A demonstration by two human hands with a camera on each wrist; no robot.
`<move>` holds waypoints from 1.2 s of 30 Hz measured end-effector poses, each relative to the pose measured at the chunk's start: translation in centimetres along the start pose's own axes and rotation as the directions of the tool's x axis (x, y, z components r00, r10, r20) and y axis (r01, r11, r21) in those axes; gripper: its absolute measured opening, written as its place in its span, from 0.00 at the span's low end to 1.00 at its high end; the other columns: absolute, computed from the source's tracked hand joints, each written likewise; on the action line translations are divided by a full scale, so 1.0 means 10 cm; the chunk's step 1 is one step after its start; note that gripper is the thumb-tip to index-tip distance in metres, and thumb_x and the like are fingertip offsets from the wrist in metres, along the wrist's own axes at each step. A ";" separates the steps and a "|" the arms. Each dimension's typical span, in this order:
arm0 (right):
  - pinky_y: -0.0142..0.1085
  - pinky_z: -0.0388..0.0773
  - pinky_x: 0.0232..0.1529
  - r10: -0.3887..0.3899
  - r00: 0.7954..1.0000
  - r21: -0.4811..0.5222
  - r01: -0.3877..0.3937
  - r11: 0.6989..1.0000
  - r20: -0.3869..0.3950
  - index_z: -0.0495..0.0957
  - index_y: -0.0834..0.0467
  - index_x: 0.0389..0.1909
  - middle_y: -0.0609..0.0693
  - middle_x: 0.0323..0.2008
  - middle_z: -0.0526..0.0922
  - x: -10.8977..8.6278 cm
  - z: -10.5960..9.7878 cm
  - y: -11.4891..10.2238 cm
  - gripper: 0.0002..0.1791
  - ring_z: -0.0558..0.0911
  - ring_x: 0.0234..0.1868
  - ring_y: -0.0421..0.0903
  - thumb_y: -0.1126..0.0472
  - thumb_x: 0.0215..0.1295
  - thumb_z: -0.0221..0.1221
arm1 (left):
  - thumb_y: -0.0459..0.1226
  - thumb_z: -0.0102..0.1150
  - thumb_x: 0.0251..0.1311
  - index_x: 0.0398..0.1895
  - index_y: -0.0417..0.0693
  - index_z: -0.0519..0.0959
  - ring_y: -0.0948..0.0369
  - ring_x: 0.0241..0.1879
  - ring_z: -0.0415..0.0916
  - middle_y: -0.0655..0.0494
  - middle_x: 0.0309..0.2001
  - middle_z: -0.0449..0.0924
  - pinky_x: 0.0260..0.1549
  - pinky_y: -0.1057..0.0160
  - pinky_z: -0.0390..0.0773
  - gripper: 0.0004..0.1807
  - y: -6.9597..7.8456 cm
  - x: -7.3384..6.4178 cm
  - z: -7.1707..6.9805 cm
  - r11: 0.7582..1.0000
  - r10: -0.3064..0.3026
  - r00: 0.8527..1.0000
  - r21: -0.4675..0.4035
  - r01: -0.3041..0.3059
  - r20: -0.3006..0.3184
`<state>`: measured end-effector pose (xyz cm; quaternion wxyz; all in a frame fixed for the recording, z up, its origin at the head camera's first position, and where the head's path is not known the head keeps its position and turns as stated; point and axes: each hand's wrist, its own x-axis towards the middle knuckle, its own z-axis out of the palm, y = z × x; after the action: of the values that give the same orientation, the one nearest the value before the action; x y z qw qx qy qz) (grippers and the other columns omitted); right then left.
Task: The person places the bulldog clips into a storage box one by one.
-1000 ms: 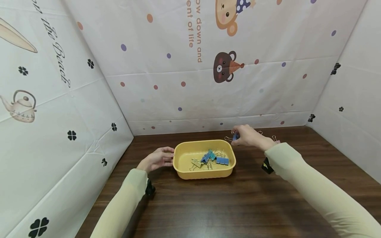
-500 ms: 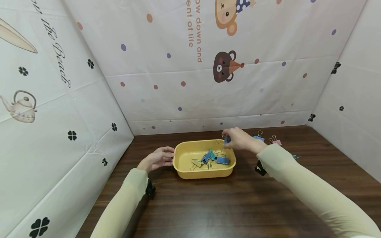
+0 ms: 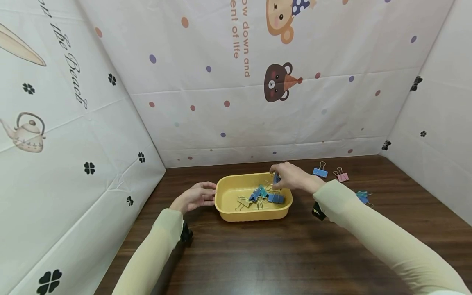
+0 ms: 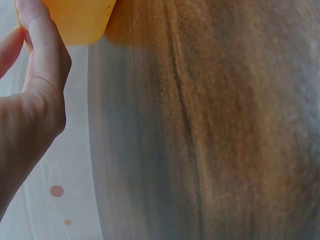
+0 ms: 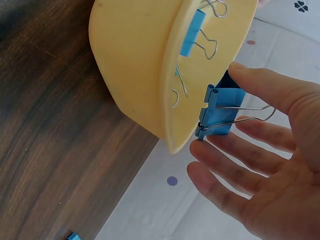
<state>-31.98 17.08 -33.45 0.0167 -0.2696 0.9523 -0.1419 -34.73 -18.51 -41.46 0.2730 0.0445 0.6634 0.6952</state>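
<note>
A blue binder clip [image 5: 223,107] is pinched between the thumb and fingers of my right hand [image 3: 293,178], over the right end of a yellow plastic bin [image 3: 228,218]. Its wire handles point toward the palm in the right wrist view. Inside the bin lie several binder clips: a flat blue clip [image 3: 275,198], a teal clip [image 3: 263,191] among darker blue ones, and a yellowish clip [image 3: 244,201]. At the bin's left end, my left hand [image 3: 194,197] rests its fairly straight fingers against the rim; in the left wrist view they touch the yellow wall [image 4: 80,22].
Right of the bin on the dark wood table [image 3: 236,258] lie a light blue binder clip [image 3: 320,172], a pink binder clip [image 3: 342,176] and blue-teal clips [image 3: 363,196] beside the right sleeve. Printed white sheeting [image 3: 221,123] stands behind and at both sides.
My right hand has carried the blue binder clip left, from beyond the bin's right rim to over its inside, uncovering the clips on the table. The left hand has stayed put.
</note>
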 end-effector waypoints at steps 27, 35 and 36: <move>0.50 0.79 0.50 -0.015 1.000 0.041 0.014 0.999 0.025 0.73 0.63 0.57 0.64 0.53 0.80 0.01 0.07 -0.02 0.30 0.80 0.52 0.60 0.49 0.60 0.65 | 0.30 0.50 0.69 0.60 0.37 0.62 0.60 0.34 0.78 0.51 0.38 0.77 0.37 0.61 0.83 0.19 0.01 -0.01 0.01 1.000 -0.001 1.000 0.022 0.001 -0.007; 0.51 0.79 0.48 0.039 0.992 0.043 -0.034 0.999 -0.120 0.76 0.65 0.53 0.63 0.47 0.83 -0.03 -0.05 0.25 0.26 0.82 0.48 0.58 0.48 0.64 0.62 | 0.30 0.49 0.69 0.61 0.36 0.61 0.60 0.35 0.78 0.51 0.38 0.77 0.38 0.61 0.84 0.20 0.00 -0.01 0.01 1.000 -0.004 1.000 0.017 0.004 0.005; 0.51 0.79 0.49 0.055 0.989 0.048 -0.049 0.998 -0.136 0.76 0.66 0.52 0.64 0.47 0.83 -0.04 -0.08 0.31 0.26 0.82 0.47 0.58 0.49 0.64 0.62 | 0.30 0.49 0.70 0.62 0.36 0.61 0.60 0.35 0.78 0.51 0.38 0.77 0.38 0.61 0.84 0.20 0.00 -0.01 0.01 1.000 -0.003 1.000 0.019 0.003 0.006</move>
<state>-33.29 19.99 -33.60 -0.0393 -0.2337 0.9546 -0.1807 -34.57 -18.49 -41.36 0.2757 0.0482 0.6693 0.6883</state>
